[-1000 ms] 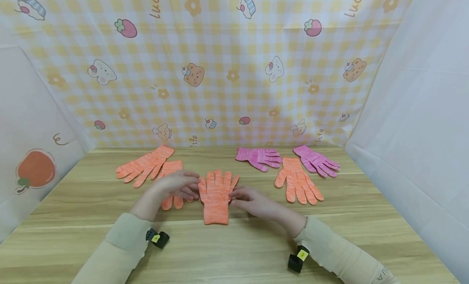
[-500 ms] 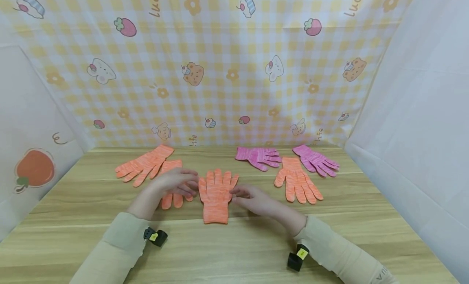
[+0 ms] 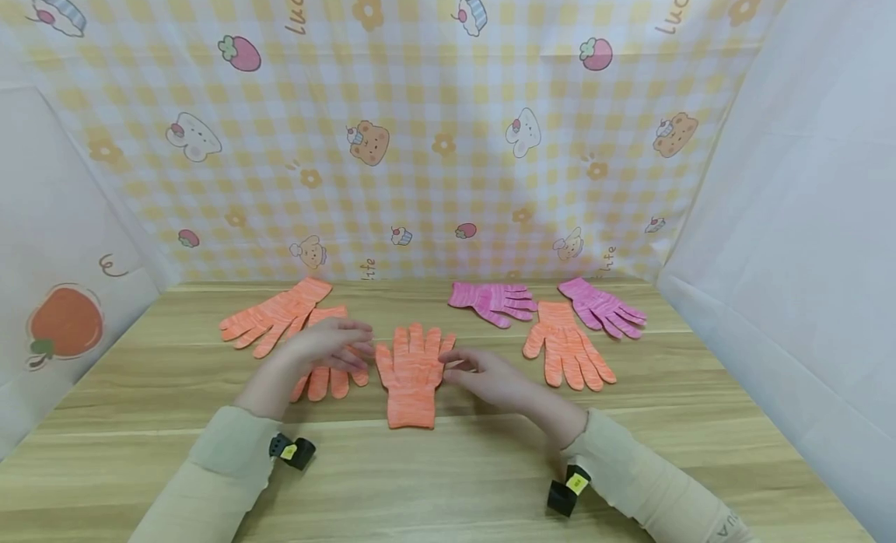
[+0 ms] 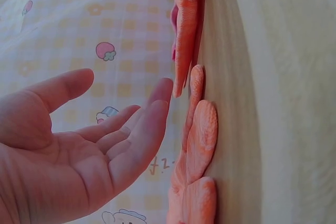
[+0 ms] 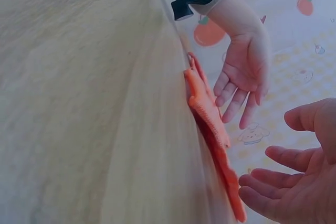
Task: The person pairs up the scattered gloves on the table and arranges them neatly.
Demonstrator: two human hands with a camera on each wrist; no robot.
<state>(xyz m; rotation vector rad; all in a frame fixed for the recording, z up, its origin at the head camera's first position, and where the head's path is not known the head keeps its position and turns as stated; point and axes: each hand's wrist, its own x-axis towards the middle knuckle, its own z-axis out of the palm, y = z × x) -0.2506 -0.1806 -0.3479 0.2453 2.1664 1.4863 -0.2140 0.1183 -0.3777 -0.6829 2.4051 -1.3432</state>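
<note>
An orange knit glove (image 3: 411, 387) lies flat in the middle of the table, fingers pointing away and cuff nearest the front. To its left, my left hand (image 3: 323, 347) hovers with relaxed fingers, partly covering a second orange glove (image 3: 329, 380). In the left wrist view that hand (image 4: 79, 161) holds nothing. My right hand (image 3: 490, 381) is at the middle glove's right side, its fingertips right at the edge. Seen from the right wrist, this hand (image 5: 294, 177) has loosely bent fingers and grips nothing.
Another orange glove (image 3: 276, 319) lies at the back left, overlapping the half-covered one. At the right are an orange glove (image 3: 568, 347) and two pink gloves (image 3: 493, 302), (image 3: 603, 307). A checked curtain (image 3: 420, 138) hangs behind the wooden table (image 3: 448, 488).
My left hand has drifted a little to the left, away from the middle glove. That glove's left-side finger is angled slightly further outward. The right hand has barely moved.
</note>
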